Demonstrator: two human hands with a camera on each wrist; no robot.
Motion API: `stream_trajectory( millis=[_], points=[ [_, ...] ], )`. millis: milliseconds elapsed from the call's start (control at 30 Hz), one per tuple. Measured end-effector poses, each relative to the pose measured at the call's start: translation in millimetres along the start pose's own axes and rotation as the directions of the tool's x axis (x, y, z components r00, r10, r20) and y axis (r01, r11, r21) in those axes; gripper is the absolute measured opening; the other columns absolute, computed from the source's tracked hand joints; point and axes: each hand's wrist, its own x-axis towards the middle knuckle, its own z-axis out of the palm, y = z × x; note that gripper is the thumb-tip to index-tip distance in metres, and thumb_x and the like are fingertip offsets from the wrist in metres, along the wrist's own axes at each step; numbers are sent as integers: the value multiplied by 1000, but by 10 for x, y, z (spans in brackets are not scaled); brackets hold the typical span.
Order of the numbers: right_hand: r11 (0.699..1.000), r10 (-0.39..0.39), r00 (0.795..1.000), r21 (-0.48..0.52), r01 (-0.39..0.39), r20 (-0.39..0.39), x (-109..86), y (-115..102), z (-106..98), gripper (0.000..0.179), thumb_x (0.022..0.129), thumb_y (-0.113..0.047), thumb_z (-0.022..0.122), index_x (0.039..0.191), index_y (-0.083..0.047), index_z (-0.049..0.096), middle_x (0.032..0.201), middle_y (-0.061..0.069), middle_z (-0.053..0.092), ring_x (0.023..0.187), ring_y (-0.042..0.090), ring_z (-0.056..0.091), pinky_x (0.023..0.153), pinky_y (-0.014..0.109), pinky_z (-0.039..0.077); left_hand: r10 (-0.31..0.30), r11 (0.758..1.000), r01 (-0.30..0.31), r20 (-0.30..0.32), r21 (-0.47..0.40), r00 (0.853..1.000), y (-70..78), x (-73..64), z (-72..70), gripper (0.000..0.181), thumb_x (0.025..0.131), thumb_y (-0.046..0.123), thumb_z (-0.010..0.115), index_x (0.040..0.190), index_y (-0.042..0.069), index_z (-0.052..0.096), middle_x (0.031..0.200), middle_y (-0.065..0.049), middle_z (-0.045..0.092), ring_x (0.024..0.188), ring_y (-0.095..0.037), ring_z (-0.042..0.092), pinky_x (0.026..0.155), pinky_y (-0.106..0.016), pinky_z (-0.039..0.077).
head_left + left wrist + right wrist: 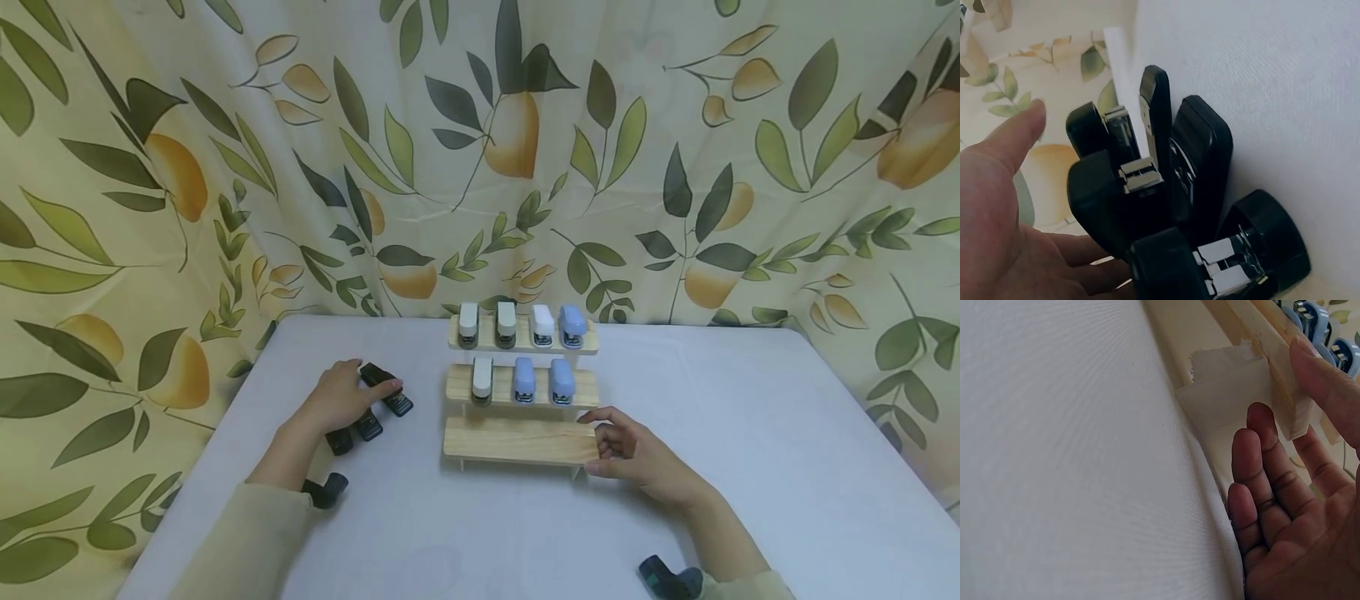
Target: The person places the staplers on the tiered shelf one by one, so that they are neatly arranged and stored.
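Note:
At the left of the table, my left hand [347,398] reaches over several black mini staplers. Its thumb lies across the farthest black stapler [397,402] in the head view. In the left wrist view the thumb [1019,134] stands apart from the nearest black stapler [1094,194], and the other fingers pass behind the group. My right hand [626,450] holds the right end of the bottom shelf of a three-tier wooden stand [517,442]. In the right wrist view, its thumb [1329,375] is against the board's edge, with the other fingers bent below and behind.
White and blue mini staplers [524,381] stand on the stand's middle shelf, and more [542,325] line the top one. The bottom shelf is bare wood. A white cloth [420,533] covers the table; a leaf-and-fruit patterned curtain [465,200] hangs behind it.

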Motion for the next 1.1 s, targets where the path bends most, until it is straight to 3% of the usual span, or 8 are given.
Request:
stream_trajectory(
  millis=[533,833,1100],
  points=[
    [999,-17,1000,28,17,6,-6,13,-14,63,89,-5,78,143,-3,45,93,3,56,85,9,57,72,25,50,-22,1000,22,32,12,999,-80,88,20,112,89,76,60,152,-14,36,154,-37,41,139,-51,44,109,-65,45],
    [999,-17,1000,38,17,13,-15,7,-17,63,90,-5,77,144,-1,44,93,1,56,85,9,56,71,25,50,-41,998,40,42,44,998,-132,184,14,115,82,83,62,152,-6,42,149,-33,49,131,-49,51,103,-63,50],
    [999,-19,1000,31,18,8,-17,11,-3,63,90,-5,77,143,-1,45,92,3,55,84,9,56,71,26,50,-59,998,59,34,14,998,-186,226,10,112,78,83,67,149,-2,47,149,-29,48,129,-48,49,99,-62,51]
  ],
)
